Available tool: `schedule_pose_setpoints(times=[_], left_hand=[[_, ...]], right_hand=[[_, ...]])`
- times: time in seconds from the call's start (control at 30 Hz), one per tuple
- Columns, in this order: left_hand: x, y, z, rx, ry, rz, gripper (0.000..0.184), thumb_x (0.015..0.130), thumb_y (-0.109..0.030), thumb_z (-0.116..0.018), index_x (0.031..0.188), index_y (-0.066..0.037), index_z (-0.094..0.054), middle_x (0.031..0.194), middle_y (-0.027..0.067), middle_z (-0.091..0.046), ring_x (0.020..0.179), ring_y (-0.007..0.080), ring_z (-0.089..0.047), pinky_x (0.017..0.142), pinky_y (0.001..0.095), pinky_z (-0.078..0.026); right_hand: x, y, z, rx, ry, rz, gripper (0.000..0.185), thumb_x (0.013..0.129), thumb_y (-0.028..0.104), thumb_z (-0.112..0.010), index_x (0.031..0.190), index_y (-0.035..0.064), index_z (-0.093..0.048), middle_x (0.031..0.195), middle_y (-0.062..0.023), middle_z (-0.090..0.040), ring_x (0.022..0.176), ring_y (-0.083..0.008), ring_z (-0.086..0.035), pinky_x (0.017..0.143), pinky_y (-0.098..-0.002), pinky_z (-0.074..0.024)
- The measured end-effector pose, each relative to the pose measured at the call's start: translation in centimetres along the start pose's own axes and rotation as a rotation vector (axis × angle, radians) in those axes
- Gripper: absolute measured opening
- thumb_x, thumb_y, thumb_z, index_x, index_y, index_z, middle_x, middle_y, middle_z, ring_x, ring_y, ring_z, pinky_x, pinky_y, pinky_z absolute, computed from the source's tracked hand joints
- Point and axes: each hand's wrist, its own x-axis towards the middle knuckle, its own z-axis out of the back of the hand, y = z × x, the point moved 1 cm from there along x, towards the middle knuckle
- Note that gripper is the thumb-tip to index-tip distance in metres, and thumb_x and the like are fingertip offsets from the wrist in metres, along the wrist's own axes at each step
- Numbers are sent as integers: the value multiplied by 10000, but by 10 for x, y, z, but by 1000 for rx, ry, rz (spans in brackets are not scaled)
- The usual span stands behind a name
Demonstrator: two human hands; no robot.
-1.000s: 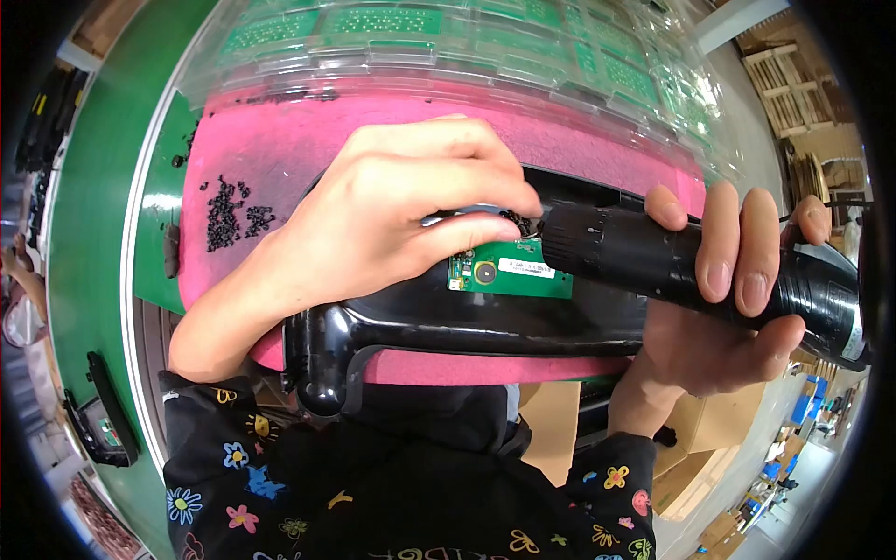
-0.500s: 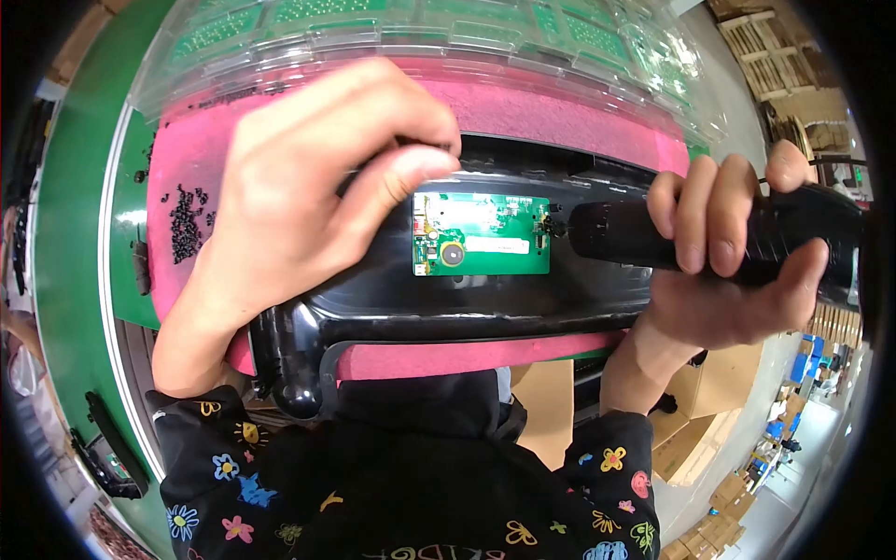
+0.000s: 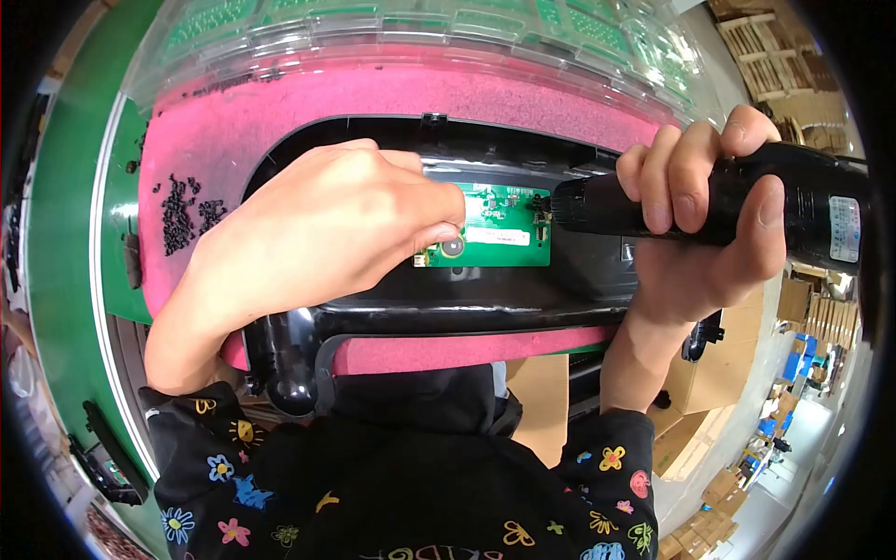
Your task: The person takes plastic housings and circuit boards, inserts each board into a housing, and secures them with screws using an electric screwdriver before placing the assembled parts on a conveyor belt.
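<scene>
A green circuit board (image 3: 509, 254) lies inside a long black plastic housing (image 3: 504, 297) in front of me. My left hand (image 3: 341, 219) is over the left end of the board, thumb and forefinger closed by its upper left corner. Whatever is between those fingertips is hidden. In my right hand (image 3: 695, 210) is a black electric screwdriver (image 3: 607, 203), held level with its tip pointing left. That tip is at the board's right edge, beside small dark parts; I cannot tell whether it touches them.
Small black pieces, apparently screws (image 3: 177, 219), lie heaped on the pink mat (image 3: 560, 107) at the left. Clear plastic trays (image 3: 411, 39) with green boards stand along the back. Cardboard boxes (image 3: 541, 411) are below the table edge at the right.
My left hand has come down and right, from above the housing onto the board's left end, covering part of it. The screwdriver and my right hand have shifted slightly up and left.
</scene>
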Motion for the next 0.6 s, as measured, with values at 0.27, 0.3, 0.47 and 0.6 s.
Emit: schedule_pose_setpoints(times=[0.27,0.3,0.47,0.6], left_hand=[[0,-2,3,-10,149,181,79,867,-135,-695,907,-68,-706,754,68,-705,646,259,-653,611,380,-508],[0,-2,3,-17,152,196,88,869,-140,-692,904,-60,-703,778,76,-713,658,270,-663,604,386,-514],[4,2,2,-17,188,232,96,880,-140,-679,907,-50,-697,785,87,-714,684,298,-677,592,393,-521],[5,6,-3,-48,141,232,89,888,-132,-671,905,-47,-692,753,97,-697,682,305,-671,589,391,-519]], right_hand=[[6,-3,-3,-113,-22,-132,279,956,335,-513,1083,87,-500,652,16,-432,558,-115,-375,642,-319,-349],[8,-6,-3,-120,11,-125,271,954,325,-513,1079,85,-498,651,16,-428,556,-116,-374,636,-318,-349],[8,-16,-14,-274,-83,-79,251,947,296,-513,1074,80,-499,651,16,-418,548,-115,-368,608,-312,-344],[6,-19,-1,-94,-32,-82,275,949,301,-530,1104,75,-525,643,16,-424,538,-109,-373,591,-301,-337]])
